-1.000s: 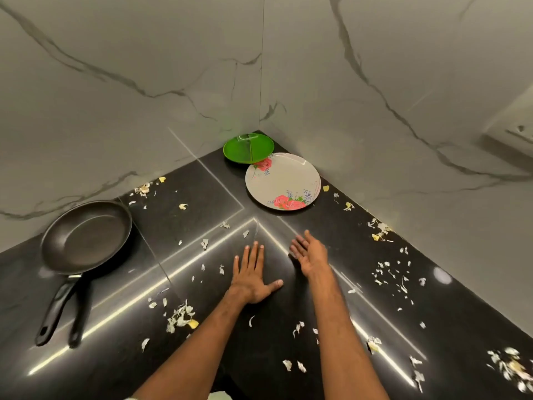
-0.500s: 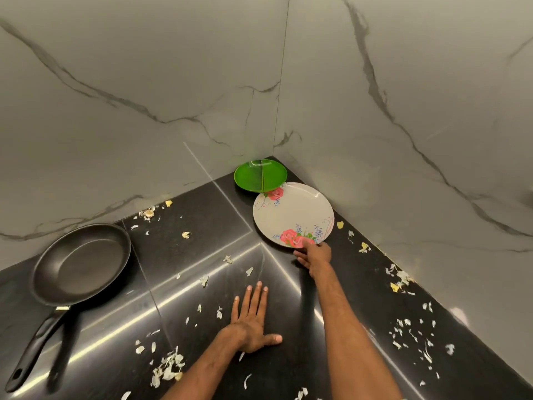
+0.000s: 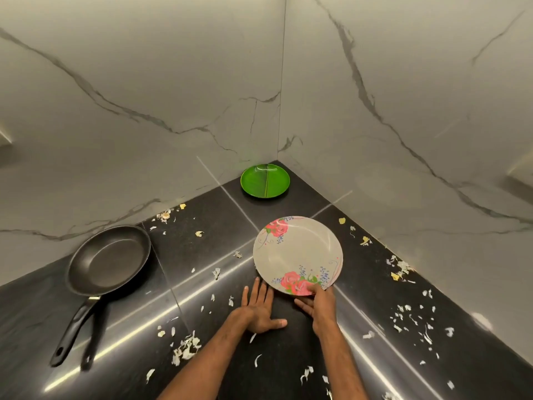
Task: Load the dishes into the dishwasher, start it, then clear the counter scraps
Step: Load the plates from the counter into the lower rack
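Observation:
A white plate with pink roses [image 3: 297, 254] is tilted up off the black counter [image 3: 202, 255], and my right hand [image 3: 318, 306] pinches its near rim with the thumb on top. My left hand [image 3: 259, 308] rests flat on the counter just left of it, fingers straight. A small green plate [image 3: 265, 180] lies in the back corner. A black frying pan [image 3: 108, 261] sits at the left, its handle pointing toward me. Pale peel scraps [image 3: 186, 347] are scattered over the counter.
Grey marble walls [image 3: 403, 125] close the corner behind and to the right. More scraps [image 3: 415, 319] lie along the right wall and scraps [image 3: 165, 215] by the back wall. No dishwasher is in view.
My right hand reached the floral plate's near rim, gripped it and pulled it toward me, away from the green plate, tilting it up. My left hand stayed flat.

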Motion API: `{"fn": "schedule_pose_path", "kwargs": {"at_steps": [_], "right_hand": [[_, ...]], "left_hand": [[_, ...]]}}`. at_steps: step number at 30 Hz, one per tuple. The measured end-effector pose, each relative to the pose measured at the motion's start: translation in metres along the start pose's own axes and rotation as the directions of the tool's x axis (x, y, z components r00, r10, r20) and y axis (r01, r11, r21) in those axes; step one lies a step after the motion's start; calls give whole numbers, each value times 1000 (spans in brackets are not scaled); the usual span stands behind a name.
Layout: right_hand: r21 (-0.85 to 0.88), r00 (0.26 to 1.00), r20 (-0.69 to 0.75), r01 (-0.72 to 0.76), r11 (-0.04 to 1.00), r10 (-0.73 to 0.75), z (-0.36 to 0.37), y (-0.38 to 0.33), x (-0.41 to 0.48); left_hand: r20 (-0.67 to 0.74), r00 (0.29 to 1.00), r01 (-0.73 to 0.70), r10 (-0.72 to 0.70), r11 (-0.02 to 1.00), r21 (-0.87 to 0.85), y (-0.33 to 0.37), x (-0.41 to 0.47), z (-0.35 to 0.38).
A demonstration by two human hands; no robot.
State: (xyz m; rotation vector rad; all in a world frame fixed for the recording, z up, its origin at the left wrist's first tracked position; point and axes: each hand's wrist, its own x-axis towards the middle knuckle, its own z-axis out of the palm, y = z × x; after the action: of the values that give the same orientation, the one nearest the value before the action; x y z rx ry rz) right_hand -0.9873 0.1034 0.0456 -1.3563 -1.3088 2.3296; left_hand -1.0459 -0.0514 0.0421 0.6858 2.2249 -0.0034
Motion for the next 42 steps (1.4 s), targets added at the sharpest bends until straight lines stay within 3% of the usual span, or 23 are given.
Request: {"fn": "schedule_pose_path", "kwargs": {"at_steps": [4,6,8,10,12,14,15,16,22,25,28,32,36,39,42], "right_hand": [[19,999,42,-20,1000,19,-20,10,-34],[28,999,45,-19,999,18,-33,9,-50],[72,999,37,-13,997,10,-47,8,-66],[130,999,36,9,991,-13,-62,11,-81],[179,997,60,33,983,-45,-72,16,-95],[225,992,106,47,973,-72,-76,19,-111],[248,988,126,54,967,-88,-78,20,-120],[266,983,151,58,962,-101,-80,20,-128],[279,965,159,160,947,-210,-113,26,-178],[341,959,67,238,909,-276,-138,29,-209],[367,931,-69,359,858,-359,-168,37,-249],[355,889,-243,453,817,-387,-198,81,-302],[428,816,-508,517,741,-276,-228,147,-344],[467,744,-634,587,662,-212,-251,182,-376],[464,666,-725,658,593,-172,-270,204,-412]], "left_hand": [[-110,994,15,-18,999,-35,1,-13,5],[-261,965,-10,-17,995,-101,1,-24,11],[-462,886,-116,-43,944,-310,6,-35,18],[-567,793,-252,-223,727,-639,19,-52,23],[-531,761,-414,-372,352,-840,38,-76,21],[-458,821,-485,-342,5,-874,57,-102,18],[-448,843,-492,-299,-90,-866,65,-112,19],[-451,847,-497,-282,-120,-859,72,-119,21],[-434,850,-493,-298,-162,-855,87,-139,48],[-451,857,-502,-248,-209,-839,89,-160,50],[-483,854,-516,-191,-193,-835,88,-187,51],[-484,875,-480,23,-96,-872,94,-224,71],[-356,869,-361,343,-53,-931,115,-253,104],[-214,777,-304,592,55,-951,142,-279,132],[-84,669,-325,738,188,-927,166,-306,167]]}}
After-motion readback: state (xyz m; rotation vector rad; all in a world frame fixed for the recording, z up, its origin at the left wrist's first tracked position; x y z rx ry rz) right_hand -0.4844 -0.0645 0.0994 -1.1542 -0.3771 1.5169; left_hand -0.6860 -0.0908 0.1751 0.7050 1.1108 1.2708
